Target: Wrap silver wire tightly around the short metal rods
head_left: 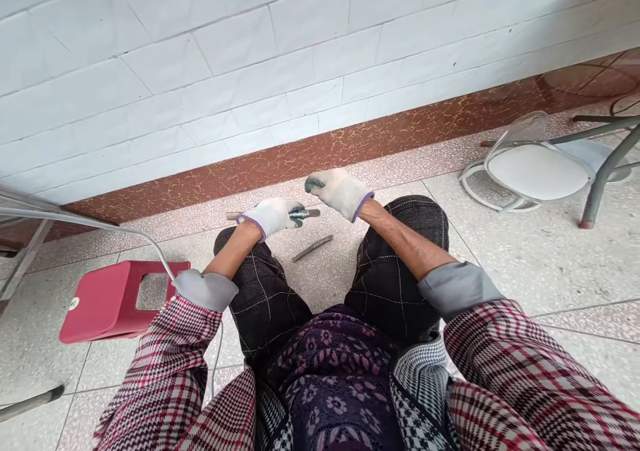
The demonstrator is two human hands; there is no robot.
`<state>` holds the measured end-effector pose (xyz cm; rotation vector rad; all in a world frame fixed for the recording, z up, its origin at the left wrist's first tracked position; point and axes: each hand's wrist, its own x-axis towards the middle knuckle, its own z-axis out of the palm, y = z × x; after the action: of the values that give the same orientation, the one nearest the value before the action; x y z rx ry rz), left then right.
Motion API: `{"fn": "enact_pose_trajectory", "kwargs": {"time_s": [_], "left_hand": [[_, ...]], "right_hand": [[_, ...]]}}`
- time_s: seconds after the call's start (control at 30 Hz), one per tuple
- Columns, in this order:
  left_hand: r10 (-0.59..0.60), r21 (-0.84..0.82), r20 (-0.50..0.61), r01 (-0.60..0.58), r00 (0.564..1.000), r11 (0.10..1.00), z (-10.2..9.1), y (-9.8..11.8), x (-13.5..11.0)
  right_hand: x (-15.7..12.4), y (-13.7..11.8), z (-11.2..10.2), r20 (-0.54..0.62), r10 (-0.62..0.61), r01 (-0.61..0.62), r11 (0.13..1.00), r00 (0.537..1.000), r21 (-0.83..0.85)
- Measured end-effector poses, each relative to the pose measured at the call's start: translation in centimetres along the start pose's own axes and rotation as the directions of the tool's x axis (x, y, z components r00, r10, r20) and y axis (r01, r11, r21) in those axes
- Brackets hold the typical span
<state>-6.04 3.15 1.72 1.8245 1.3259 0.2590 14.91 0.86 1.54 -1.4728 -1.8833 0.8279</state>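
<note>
A white glove with dark green fingertips and a purple cuff covers my left hand [277, 216]. It is closed around a grey metal rod [313, 213], which looks wrapped or threaded near my fingers; one end sticks out on each side of the hand. My right hand [341, 189], gloved alike, is raised just right of and above the rod's end, apart from it. Its fingers are curled together, and whatever they may hold is hidden. Below, between my knees, a second ridged metal rod [313, 247] lies on the floor.
A red plastic stool [100, 302] lies to the left, with a white cable [135, 231] above it. At right are a white-seated chair [540, 171] and grey metal legs [607, 171]. A tiled wall [310, 71] with a brown skirting [240, 177] stands in front.
</note>
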Motion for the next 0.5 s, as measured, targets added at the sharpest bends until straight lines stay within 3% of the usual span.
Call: {"fn": "enact_pose_trajectory", "kwargs": {"time_s": [0.1, 0.2, 0.33, 0.5], "left_hand": [[0.019, -0.022, 0.057, -0.018, 0.998, 1.0, -0.1, 0.7, -2.0], [0.033, -0.056, 0.058, -0.03, 0.998, 0.998, -2.0, 1.6, -3.4], [0.042, -0.241, -0.065, -0.057, 0.997, 0.969, -4.3, 2.3, -4.0], [0.099, -0.366, -0.177, -0.159, 0.979, 0.917, -4.1, 1.8, -2.9]], "right_hand": [[0.3, 0.9, -1.3, -0.056, 0.029, -0.031, 0.999, 0.998, -0.033], [0.1, 1.2, -1.7, -0.055, 0.09, -0.091, 0.995, 0.994, -0.027], [-0.5, 0.9, -0.4, 0.082, 0.088, -0.088, 0.996, 0.993, -0.003], [-0.9, -0.7, 0.8, 0.232, 0.063, -0.048, 0.996, 0.971, -0.071]]}}
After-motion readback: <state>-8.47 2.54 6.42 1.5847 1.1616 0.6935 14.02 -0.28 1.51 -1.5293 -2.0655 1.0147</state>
